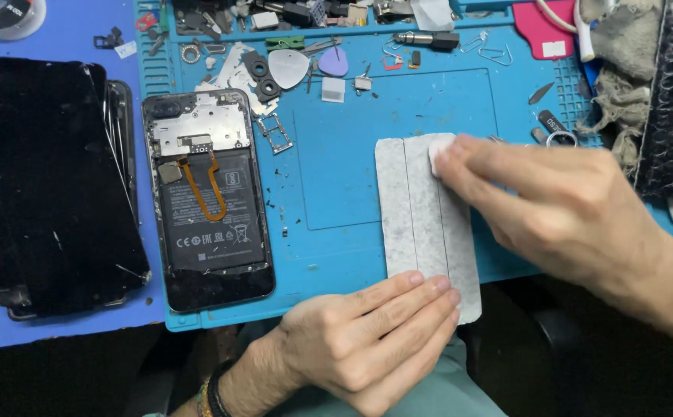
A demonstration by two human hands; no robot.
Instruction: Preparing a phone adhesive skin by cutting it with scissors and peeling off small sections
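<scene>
The grey sheet (427, 224) is pinned flat by the left hand (367, 340); a white pad (438, 152) is pinched by the right hand (560, 201) at its far edge; wiping seems barely begun.

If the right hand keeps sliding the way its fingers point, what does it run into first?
The right hand points left across the grey sheet. Past the sheet's left edge comes bare blue mat, then probably the opened phone. Height above the mat is hard to judge.

Both hands (367, 340) (560, 201) pressed flat, fingers extended
</scene>
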